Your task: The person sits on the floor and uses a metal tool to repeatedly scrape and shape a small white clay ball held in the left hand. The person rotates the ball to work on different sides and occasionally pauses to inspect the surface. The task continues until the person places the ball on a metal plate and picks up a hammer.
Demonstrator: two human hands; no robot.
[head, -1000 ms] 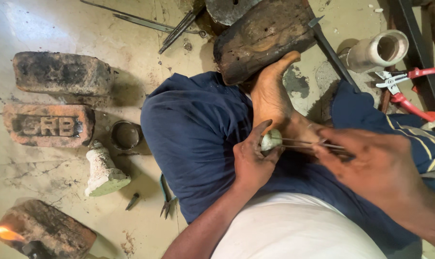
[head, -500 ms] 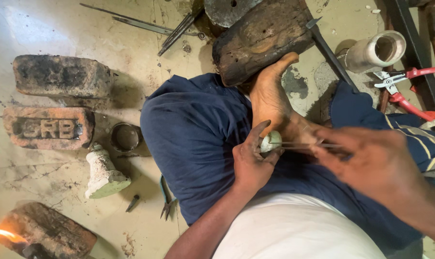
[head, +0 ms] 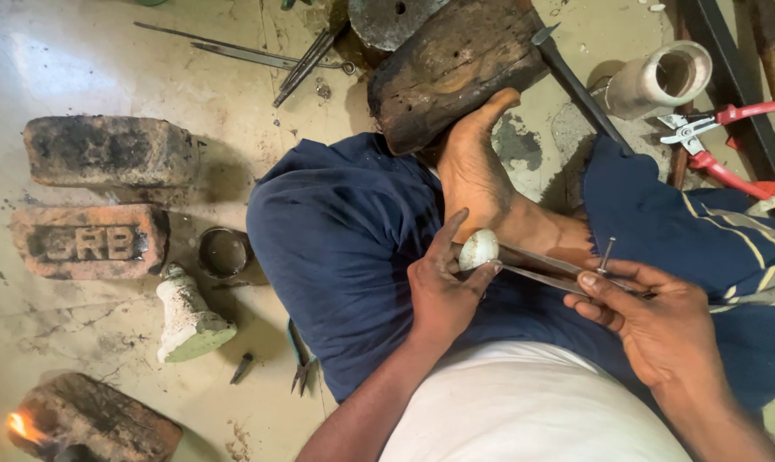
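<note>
Little is changed since the earlier frames: the right hand [head: 661, 321] is seen sharp rather than blurred, both hands stay put over the lap. The left hand [head: 443, 287] is curled, palm toward the body, wrist bent in from the lower left; a small pale egg-shaped piece [head: 478, 249] is pinched between thumb and fingertips, index finger stretched up along its left side. The piece is held above the blue-clad thigh, just beside the bare foot [head: 477, 167]. The right hand is closed on a pair of long metal tweezers [head: 537, 267], held low and near level, tips touching the piece from the right; thumb lies on top, fingers are folded under. A short metal pin [head: 606, 254] is seen standing up at the right thumb; how it is held cannot be told. The foot is braced against a dark wooden block [head: 456, 64]. On the floor to the left two bricks [head: 105, 150] are stacked side by side, with a small round metal cup [head: 223, 251] and a pale bottle-shaped lump [head: 186, 312] near them. A small flame [head: 18, 423] is burning on a charred block at lower left. Red-handled pliers [head: 712, 137] and a pale pipe stub [head: 661, 81] are lying at upper right.
</note>
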